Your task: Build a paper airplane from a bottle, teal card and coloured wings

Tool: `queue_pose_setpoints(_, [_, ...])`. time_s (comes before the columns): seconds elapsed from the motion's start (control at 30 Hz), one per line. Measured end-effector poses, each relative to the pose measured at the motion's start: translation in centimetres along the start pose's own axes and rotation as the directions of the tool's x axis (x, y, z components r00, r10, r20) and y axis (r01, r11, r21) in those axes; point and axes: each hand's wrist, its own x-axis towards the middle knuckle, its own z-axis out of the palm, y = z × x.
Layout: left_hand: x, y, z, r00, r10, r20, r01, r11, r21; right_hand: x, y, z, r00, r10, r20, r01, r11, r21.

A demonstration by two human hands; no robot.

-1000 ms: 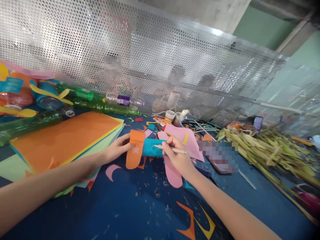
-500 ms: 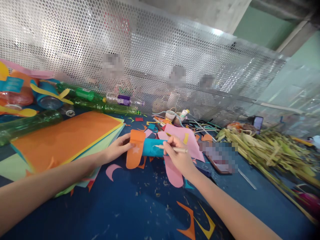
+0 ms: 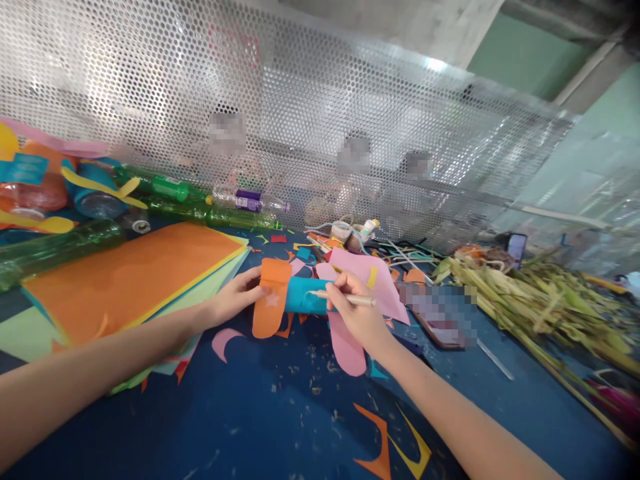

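My left hand (image 3: 241,297) grips the orange end of a paper craft, its fingers at the edge of an orange paper strip (image 3: 267,320) with a pale star. This strip crosses a blue paper-covered tube (image 3: 303,293). A pink rounded paper strip (image 3: 347,350) hangs at the tube's other end. In my right hand (image 3: 357,307) is a slim beige pen (image 3: 361,301), held like a writing tool. Its tip touches or nearly touches the blue surface; which of the two I cannot tell. A pink paper crescent (image 3: 226,343) lies below my left hand.
Stacked coloured paper (image 3: 135,273) lies on the left, with plastic bottles (image 3: 170,188) behind. Pink paper (image 3: 377,280), a phone (image 3: 440,320) and dry husks (image 3: 545,307) are to the right. Orange scraps (image 3: 376,437) lie in front; a perforated metal screen (image 3: 310,100) stands behind.
Almost nothing differs. Both hands, the pen and the paper craft keep nearly the same place.
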Motion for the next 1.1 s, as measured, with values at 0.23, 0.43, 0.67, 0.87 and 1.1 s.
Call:
queue_pose_setpoints(0.23, [-0.02, 0.05, -0.01, 1.0, -0.002, -0.001, 0.002, 1.0, -0.026, -0.12, 0.07, 0.18, 1.0, -0.009, 0.005, 0.009, 1.0, 0.005])
queue_pose_setpoints(0.43, [0.02, -0.25, -0.05, 1.0, 0.007, -0.006, -0.007, 1.0, -0.028, -0.16, 0.33, 0.18, 1.0, -0.014, 0.021, 0.014, 1.0, 0.012])
queue_pose_setpoints(0.67, [0.05, -0.19, -0.09, 1.0, 0.003, 0.003, -0.003, 1.0, -0.011, -0.24, 0.05, 0.27, 1.0, -0.016, 0.021, 0.016, 1.0, 0.008])
queue_pose_setpoints(0.87, [0.0, 0.19, -0.03, 1.0, -0.004, 0.011, 0.004, 1.0, -0.022, -0.3, -0.26, 0.24, 1.0, -0.024, 0.011, 0.024, 1.0, -0.018])
queue_pose_setpoints(1.1, [0.02, 0.1, -0.11, 1.0, -0.006, 0.006, 0.006, 1.0, 0.002, -0.27, -0.2, 0.26, 0.999, -0.031, 0.021, 0.031, 0.999, -0.015])
